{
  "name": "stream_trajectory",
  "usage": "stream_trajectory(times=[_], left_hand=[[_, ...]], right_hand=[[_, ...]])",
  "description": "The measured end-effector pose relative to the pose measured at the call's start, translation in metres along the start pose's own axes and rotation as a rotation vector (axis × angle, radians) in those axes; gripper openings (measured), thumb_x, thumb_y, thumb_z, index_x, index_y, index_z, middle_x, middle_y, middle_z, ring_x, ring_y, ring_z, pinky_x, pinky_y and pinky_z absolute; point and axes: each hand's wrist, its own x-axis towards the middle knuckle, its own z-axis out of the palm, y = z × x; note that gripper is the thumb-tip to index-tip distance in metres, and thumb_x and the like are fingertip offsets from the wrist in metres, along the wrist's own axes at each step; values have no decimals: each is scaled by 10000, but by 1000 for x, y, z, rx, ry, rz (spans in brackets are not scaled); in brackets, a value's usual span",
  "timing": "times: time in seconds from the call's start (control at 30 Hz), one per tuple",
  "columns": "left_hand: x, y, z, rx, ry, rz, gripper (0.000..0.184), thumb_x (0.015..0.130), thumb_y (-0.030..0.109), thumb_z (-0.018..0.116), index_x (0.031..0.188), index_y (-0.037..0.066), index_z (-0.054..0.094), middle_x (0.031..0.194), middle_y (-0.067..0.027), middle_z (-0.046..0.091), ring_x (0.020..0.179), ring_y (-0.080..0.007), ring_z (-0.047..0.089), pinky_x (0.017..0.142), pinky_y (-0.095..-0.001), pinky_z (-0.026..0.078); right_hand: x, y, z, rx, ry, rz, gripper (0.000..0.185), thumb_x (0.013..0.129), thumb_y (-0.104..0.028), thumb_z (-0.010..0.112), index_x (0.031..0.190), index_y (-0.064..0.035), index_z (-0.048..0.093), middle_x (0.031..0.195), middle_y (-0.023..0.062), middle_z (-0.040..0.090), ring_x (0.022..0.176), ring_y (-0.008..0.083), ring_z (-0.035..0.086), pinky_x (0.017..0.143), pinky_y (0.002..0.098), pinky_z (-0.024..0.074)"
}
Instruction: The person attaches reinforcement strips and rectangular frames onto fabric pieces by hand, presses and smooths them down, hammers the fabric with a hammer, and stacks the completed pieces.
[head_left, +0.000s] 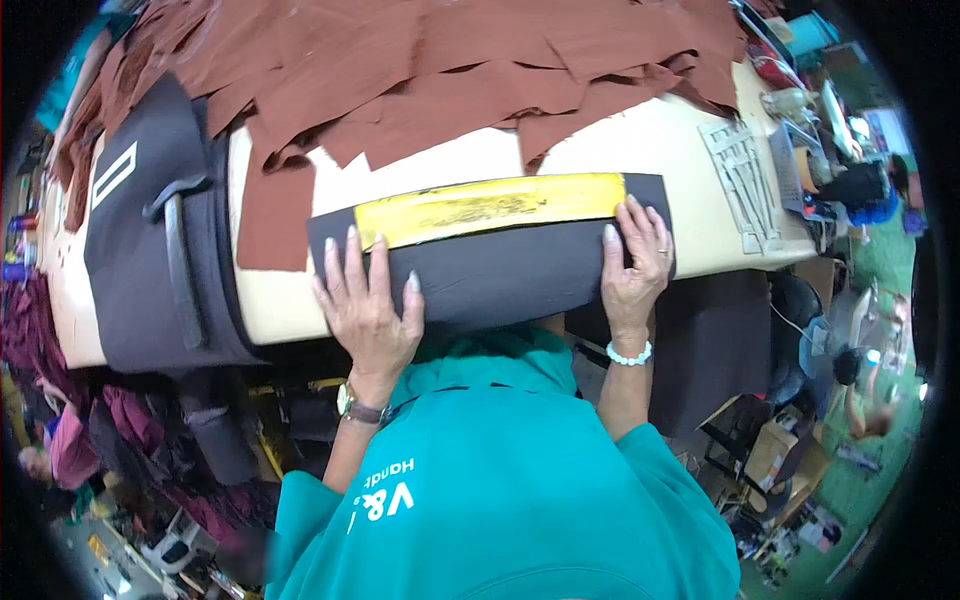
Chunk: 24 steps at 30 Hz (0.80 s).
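A dark sheet of material lies along the near edge of the table, with its lower part bending over that edge. On it rests a long yellow strip with dark smudges in the middle. My left hand lies on the sheet with fingers spread, the fingertips by the strip's left end. My right hand is flat at the other side, its fingertips touching the right end of the strip. Neither hand has anything gripped in it.
Overlapping brown pieces cover the back of the table. At left, a hammer lies on a folded dark panel. A pale slatted template and a grey basket are at right. Other people are farther off.
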Motion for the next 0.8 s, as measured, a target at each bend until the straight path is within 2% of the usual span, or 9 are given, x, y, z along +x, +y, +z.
stream_trajectory(times=[0.5,0.8], left_hand=[[-1,0,2,26,16,22,508,846,268,532,1308,63,482,1391,-154,406,1327,-363,284,1075,-513,177],[1,0,2,9,35,38,502,833,259,538,1288,51,496,1367,-175,425,1300,-381,321,1067,-516,197]], right_hand=[[-2,-1,1,8,17,33,288,790,-183,654,1062,-92,679,1142,35,631,1113,291,516,994,467,326],[-1,-2,1,-5,25,12,288,791,-165,651,1066,-85,676,1137,43,634,1111,295,519,987,444,331]])
